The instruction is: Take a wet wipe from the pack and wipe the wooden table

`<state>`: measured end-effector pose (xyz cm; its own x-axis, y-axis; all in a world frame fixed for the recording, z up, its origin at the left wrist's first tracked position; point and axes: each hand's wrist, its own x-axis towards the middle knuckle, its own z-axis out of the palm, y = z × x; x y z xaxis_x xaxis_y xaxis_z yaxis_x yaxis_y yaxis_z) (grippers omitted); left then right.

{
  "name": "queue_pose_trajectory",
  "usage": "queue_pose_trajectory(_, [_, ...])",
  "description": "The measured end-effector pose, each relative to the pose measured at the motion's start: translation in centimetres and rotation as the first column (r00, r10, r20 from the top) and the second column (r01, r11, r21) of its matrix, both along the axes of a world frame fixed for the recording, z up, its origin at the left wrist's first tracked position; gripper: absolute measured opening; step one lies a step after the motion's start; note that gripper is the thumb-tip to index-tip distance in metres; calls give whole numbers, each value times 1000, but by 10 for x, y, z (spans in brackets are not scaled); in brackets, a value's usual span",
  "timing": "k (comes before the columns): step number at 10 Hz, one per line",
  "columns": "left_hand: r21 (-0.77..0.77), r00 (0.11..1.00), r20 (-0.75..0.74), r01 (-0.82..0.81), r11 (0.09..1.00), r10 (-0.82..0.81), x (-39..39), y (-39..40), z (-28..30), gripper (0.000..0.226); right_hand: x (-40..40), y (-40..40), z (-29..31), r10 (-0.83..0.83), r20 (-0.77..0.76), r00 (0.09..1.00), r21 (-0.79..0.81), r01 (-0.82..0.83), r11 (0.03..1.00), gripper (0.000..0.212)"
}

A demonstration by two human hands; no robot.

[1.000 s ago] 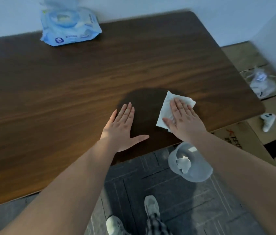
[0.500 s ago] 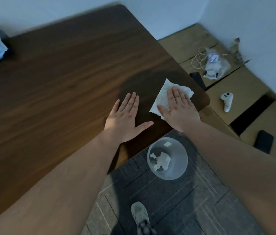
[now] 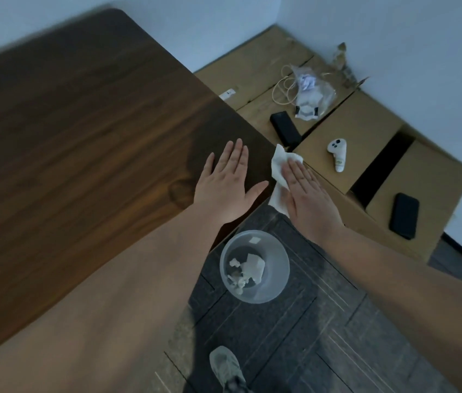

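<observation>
While the wooden table [image 3: 82,131] fills the left and centre of the frame, the left hand [image 3: 228,182] lies flat on it near its right corner, fingers straight and close together, thumb spread, holding nothing. Just right of it, the right hand [image 3: 306,194] presses flat, fingers extended, on a white wet wipe [image 3: 278,171] at the table's right corner; part of the wipe hangs past the edge. Below the hands, on the dark floor, stands a clear plastic bowl [image 3: 275,285] with crumpled white wipes inside. Toward the right, cardboard boxes [image 3: 365,120] carry a white controller [image 3: 338,154] and a black phone [image 3: 404,215].
</observation>
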<state>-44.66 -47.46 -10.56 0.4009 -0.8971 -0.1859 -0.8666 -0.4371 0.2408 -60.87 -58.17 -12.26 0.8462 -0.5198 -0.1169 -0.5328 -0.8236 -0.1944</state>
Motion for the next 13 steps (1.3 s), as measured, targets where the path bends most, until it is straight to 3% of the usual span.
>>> queue_pose_trajectory(3, [-34, 994, 102, 45, 998, -41, -11, -23, -12, 77, -68, 4, -72, -92, -183, 979, 156, 122, 980, 53])
queue_pose_trajectory(6, [-97, 992, 123, 31, 995, -19, -11, -24, -15, 77, -69, 48, -146, 44, -450, 892, 258, 83, 963, 54])
queue_pose_trajectory(10, [-154, 991, 134, 32, 988, -11, -11, -23, -20, 76, -54, 84, -210, 93, -573, 814, 315, 114, 942, 62])
queue_pose_trajectory(13, [-110, 992, 120, 43, 993, -30, -12, -27, -15, 76, -64, 81, -183, 201, -506, 839, 377, 5, 926, 60])
